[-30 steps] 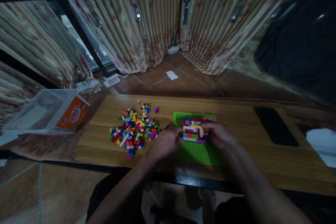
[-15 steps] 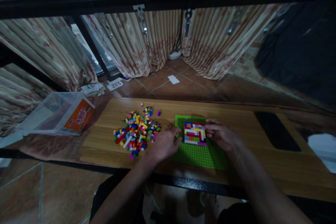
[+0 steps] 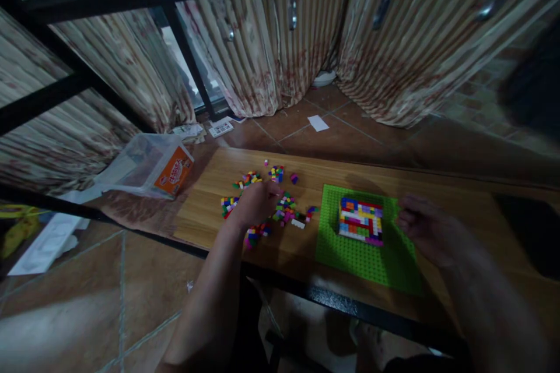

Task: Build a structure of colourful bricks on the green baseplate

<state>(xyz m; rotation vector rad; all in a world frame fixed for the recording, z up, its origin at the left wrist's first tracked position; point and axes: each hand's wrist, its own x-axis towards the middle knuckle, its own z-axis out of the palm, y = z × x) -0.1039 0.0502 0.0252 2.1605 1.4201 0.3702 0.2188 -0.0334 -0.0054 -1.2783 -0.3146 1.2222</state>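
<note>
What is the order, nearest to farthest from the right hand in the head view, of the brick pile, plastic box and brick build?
1. Brick build, on the green baseplate, just left of the right hand.
2. Brick pile, farther left, partly hidden by the left hand.
3. Plastic box, farthest, past the table's left end.

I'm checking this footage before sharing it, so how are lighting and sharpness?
Head view: dim overall, darkest towards the upper right; speckled glare on the black front rail; right hand looks soft, brick panel somewhat crisper; wide-angle stretch towards the edges.
</note>
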